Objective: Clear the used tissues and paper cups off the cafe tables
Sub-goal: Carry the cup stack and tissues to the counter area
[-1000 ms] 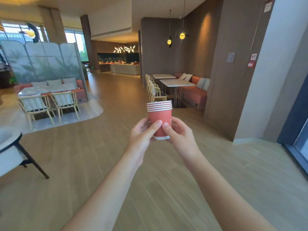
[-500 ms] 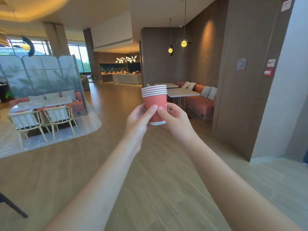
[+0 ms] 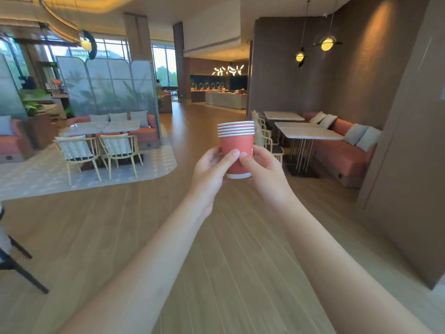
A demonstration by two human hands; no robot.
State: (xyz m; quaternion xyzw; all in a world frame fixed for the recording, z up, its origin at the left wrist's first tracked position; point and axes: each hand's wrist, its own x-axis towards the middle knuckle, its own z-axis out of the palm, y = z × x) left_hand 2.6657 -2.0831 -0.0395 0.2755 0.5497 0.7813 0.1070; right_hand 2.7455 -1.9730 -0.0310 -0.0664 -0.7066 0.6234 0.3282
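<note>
Both hands are out in front of me at arm's length, left hand (image 3: 212, 168) and right hand (image 3: 263, 173) wrapped around the same stack of red paper cups (image 3: 237, 147), so it sits upright right between my palms with the thumbs nearly touching across the front. I count roughly 5 white rims nested at the top. Stack is held in the air over the wood floor (image 3: 216, 261), with cafe tables (image 3: 310, 136) off to the right beside an orange bench (image 3: 346, 150).
</note>
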